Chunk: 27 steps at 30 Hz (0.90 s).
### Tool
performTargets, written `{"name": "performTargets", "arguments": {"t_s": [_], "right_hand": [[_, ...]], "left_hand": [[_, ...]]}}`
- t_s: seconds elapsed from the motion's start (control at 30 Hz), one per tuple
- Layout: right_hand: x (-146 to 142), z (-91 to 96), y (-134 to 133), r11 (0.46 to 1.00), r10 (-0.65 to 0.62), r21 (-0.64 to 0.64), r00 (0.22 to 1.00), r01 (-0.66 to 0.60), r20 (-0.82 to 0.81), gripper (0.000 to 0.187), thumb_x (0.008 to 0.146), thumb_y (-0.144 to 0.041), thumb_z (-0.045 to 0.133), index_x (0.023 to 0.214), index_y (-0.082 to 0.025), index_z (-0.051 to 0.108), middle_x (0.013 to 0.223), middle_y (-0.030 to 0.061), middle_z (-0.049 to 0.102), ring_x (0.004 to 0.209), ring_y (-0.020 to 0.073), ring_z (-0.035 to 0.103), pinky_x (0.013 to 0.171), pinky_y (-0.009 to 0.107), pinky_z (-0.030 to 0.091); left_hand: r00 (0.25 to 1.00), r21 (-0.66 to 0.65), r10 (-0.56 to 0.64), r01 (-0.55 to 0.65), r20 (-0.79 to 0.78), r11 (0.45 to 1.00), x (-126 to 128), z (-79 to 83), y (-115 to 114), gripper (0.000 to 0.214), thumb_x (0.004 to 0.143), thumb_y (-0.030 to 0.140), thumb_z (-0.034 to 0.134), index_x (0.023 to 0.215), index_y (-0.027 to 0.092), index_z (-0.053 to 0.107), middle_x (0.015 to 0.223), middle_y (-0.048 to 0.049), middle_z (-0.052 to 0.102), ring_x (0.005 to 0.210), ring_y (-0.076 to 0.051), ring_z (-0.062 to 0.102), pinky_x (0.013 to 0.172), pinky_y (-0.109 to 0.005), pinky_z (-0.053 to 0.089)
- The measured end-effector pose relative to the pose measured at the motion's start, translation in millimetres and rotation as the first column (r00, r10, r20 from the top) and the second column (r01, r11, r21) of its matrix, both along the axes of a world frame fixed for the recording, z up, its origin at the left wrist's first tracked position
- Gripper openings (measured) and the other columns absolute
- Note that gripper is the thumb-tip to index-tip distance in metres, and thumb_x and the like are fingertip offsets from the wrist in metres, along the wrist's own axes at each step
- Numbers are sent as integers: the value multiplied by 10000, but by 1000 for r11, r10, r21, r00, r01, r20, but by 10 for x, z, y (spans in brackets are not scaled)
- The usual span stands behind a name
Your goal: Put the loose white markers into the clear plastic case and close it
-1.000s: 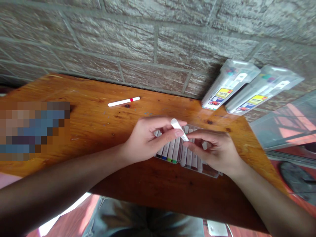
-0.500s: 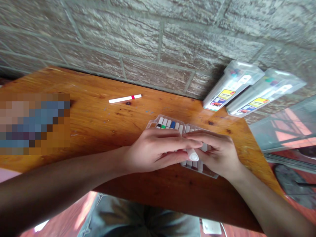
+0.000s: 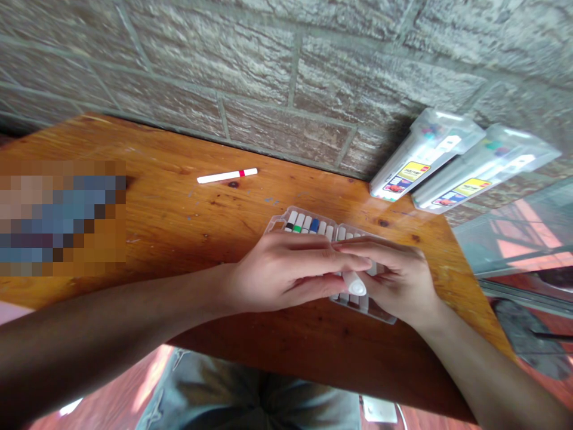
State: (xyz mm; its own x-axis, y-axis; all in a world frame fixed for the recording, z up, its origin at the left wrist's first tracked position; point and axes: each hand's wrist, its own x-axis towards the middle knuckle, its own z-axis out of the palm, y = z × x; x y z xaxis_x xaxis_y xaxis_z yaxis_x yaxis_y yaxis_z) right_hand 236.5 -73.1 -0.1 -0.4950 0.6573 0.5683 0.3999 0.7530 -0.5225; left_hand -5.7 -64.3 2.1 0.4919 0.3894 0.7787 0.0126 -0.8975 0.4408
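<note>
An open clear plastic case [image 3: 286, 218] of white markers with coloured caps lies on the wooden table [image 3: 179, 209]. My left hand [image 3: 286, 272] and my right hand [image 3: 394, 278] meet over its near half, both pinching one white marker [image 3: 356, 283] whose round end points toward me. The fingers of both hands are closed on it. The case's far row of caps shows above my fingers; the near rows are hidden by my hands.
A loose white marker [image 3: 227, 175] with a red band lies further back on the table. Two closed marker cases [image 3: 421, 156] [image 3: 483, 170] lean against the stone wall at the right. A blurred patch covers the table's left side. The table edge runs close to my body.
A second ago the marker was held up above the case, tip away. Both hands have lowered it onto the case, its round end now facing me. Little moved in the last half second.
</note>
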Motion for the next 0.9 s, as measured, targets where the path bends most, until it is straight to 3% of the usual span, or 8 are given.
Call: {"name": "performTargets", "arguments": {"t_s": [0.9], "right_hand": [[-5, 23, -15, 1000, -26, 10, 1000, 26, 10, 283, 897, -73, 757, 1115, -243, 816, 1058, 61, 856, 897, 195, 835, 793, 254, 664]], "left_hand": [[1000, 10, -9, 9, 6, 1000, 6, 8, 12, 216, 966, 145, 735, 1177, 139, 777, 948, -70, 826, 831, -115, 782, 801, -158, 608]]}}
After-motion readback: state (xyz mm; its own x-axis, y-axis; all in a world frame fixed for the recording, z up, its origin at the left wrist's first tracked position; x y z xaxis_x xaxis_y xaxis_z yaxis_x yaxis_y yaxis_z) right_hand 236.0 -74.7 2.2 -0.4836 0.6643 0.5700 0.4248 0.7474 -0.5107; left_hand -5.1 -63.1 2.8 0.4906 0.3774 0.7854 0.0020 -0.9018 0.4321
